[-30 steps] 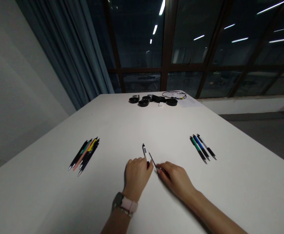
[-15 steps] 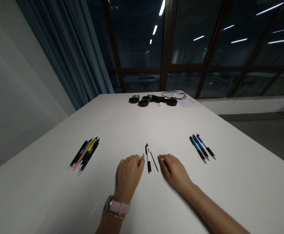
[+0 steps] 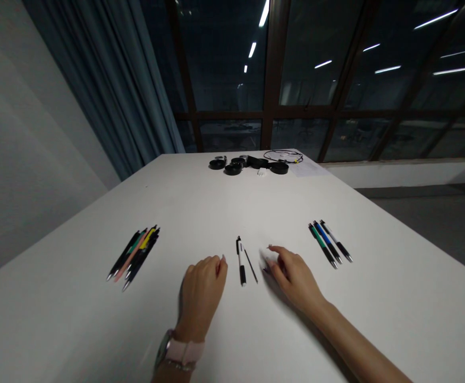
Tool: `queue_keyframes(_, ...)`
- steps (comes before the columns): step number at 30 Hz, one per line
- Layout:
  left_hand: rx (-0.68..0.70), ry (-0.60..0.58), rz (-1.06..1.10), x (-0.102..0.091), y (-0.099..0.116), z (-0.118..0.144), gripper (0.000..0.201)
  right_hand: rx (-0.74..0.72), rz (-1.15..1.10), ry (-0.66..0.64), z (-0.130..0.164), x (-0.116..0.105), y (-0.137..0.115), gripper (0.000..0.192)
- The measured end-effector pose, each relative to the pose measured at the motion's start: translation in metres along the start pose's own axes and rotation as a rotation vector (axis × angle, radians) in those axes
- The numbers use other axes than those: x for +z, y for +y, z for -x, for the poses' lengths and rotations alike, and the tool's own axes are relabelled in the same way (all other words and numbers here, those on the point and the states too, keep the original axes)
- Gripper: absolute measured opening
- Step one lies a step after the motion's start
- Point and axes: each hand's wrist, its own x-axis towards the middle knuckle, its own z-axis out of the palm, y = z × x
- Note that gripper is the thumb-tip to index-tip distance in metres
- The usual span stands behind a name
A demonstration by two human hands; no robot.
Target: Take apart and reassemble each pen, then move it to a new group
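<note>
A black-and-white pen body (image 3: 241,260) lies on the white table (image 3: 232,330) with a thin dark refill (image 3: 251,265) beside it on the right. My left hand (image 3: 201,290) rests left of the pen, fingers loosely curled, holding nothing. To the right of the refill is my right hand (image 3: 292,276), its fingertips over a small dark part on the table; whether it grips that part is unclear. Neither hand touches the pen body.
A bundle of several colored pens (image 3: 134,256) lies at the left. Three pens (image 3: 329,243) lie side by side at the right. Black round items and a cable (image 3: 256,163) sit at the table's far edge, before dark windows.
Both hands let go of the pen and refill and drew apart, the left hand back and leftward, the right slightly rightward. Pen body and refill now lie side by side on the table.
</note>
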Motion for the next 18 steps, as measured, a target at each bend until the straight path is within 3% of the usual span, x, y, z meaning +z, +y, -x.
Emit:
queue_keyframes(6, -0.064, 0.017, 0.011, -0.005, -0.011, -0.003, 0.039, 0.191, -0.137, 0.239, -0.003, -0.039, 0.026, 0.038)
queue_keyframes(10, -0.118, 0.051, 0.066, -0.01, -0.021, -0.004, 0.038, 0.226, -0.19, 0.321, -0.005, -0.044, 0.033, 0.038)
queue_keyframes(15, -0.23, 0.111, 0.146, -0.025, -0.036, -0.006, 0.039, 0.183, -0.164, 0.266, -0.001, -0.033, 0.023, 0.037)
queue_keyframes(18, -0.189, 0.146, 0.112, -0.027, -0.038, -0.006, 0.039, 0.129, -0.121, 0.209, 0.002, -0.025, 0.017, 0.036)
